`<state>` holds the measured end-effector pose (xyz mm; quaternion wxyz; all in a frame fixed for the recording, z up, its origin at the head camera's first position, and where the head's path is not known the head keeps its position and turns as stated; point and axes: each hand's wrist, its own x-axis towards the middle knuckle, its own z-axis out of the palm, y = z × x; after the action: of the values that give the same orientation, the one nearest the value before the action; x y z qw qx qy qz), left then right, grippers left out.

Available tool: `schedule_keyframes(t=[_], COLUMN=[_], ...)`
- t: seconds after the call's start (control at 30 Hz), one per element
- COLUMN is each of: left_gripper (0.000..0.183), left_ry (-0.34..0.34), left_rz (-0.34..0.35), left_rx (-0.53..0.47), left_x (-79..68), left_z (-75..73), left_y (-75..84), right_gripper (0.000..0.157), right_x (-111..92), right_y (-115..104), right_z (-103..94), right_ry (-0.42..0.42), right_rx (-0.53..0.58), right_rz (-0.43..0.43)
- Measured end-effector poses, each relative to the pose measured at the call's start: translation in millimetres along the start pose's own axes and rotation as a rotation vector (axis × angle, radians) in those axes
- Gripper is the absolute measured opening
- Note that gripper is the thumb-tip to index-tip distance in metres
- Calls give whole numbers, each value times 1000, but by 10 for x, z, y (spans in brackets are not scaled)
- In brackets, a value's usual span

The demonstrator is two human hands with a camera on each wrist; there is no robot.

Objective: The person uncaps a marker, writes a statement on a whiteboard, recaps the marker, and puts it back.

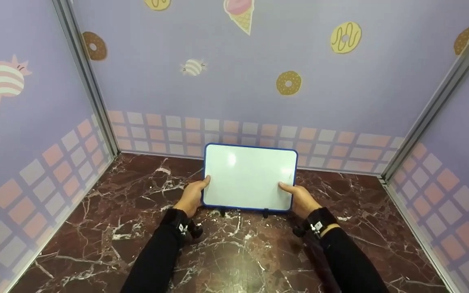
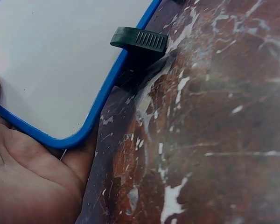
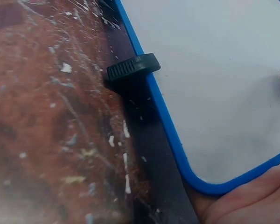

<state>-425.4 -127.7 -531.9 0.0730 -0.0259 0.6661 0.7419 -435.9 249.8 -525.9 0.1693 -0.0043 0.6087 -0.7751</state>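
A small whiteboard (image 1: pixel 248 177) with a blue frame stands tilted back, its white face toward me. My left hand (image 1: pixel 191 196) grips its left edge, thumb on the front face and the other fingers behind. On the opposite edge my right hand (image 1: pixel 303 199) holds it the same way, thumb pressed on the white surface. Two dark clips hook over the bottom edge: the left clip (image 2: pixel 140 41) shows in the left wrist view, the right clip (image 3: pixel 133 70) in the right wrist view. The fingers behind the board are mostly hidden.
The table (image 1: pixel 226 252) has a dark red marble pattern with white veins. Behind it rises a lilac back wall (image 1: pixel 234 93) printed with sweets and checks. Side panels (image 1: pixel 23 171) close in the left and right, joined by grey metal corner posts (image 1: pixel 92 81).
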Motion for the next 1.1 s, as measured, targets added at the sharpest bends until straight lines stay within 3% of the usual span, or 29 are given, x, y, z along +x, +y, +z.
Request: schedule_keyframes(t=[0.23, 1.1], left_gripper=[67, 55], left_ry=[-50, -122], left_rz=[-12, 3], left_rx=[-39, -75], left_x=[-88, -414], left_z=[42, 143], left_y=[-38, -124], right_gripper=[36, 33], right_x=[-140, -600], right_y=[34, 165], right_z=[-40, -106], right_ry=[17, -31], right_rx=[-38, -37], right_rz=[-19, -59])
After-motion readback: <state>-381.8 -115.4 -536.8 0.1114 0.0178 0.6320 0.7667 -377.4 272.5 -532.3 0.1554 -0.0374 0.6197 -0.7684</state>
